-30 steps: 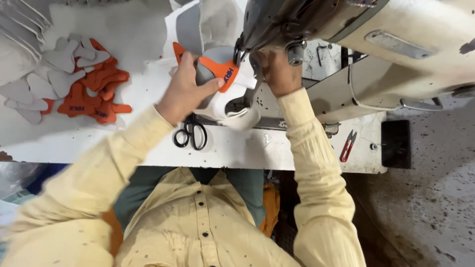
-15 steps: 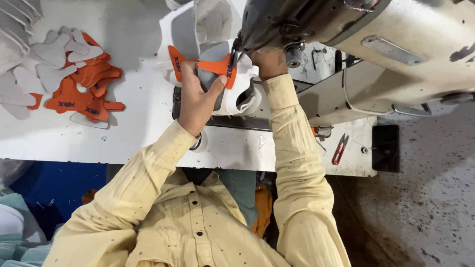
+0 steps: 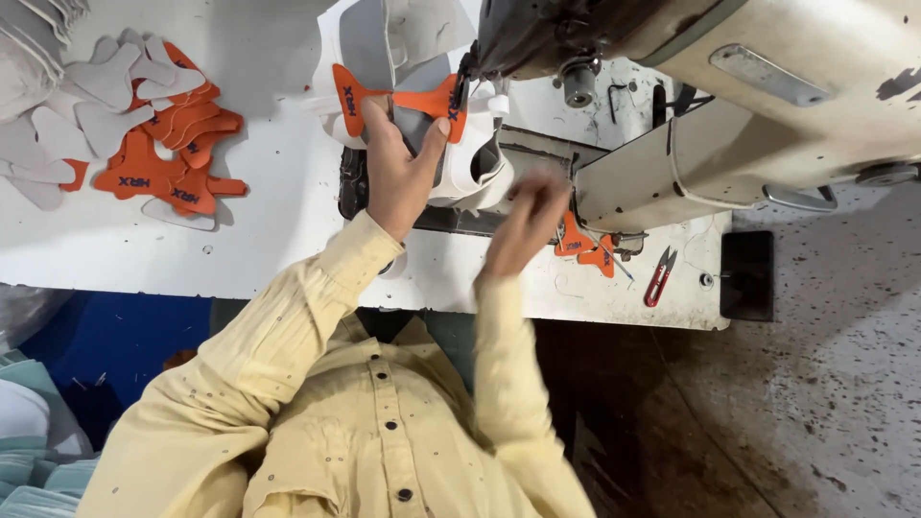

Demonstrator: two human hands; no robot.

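The left hand [image 3: 401,173] remains clamped on the grey-and-white shoe upper [image 3: 422,105] with its orange strip [image 3: 398,98], held at the needle of the sewing machine [image 3: 691,86]. The right hand [image 3: 528,216] has left the needle area, where it sat half a second ago, and now hangs blurred over the table [image 3: 240,230], fingers loosely apart and empty, near two loose orange pieces [image 3: 585,247]. The upper is thus supported by one hand only. Red snips [image 3: 658,276] lie further right.
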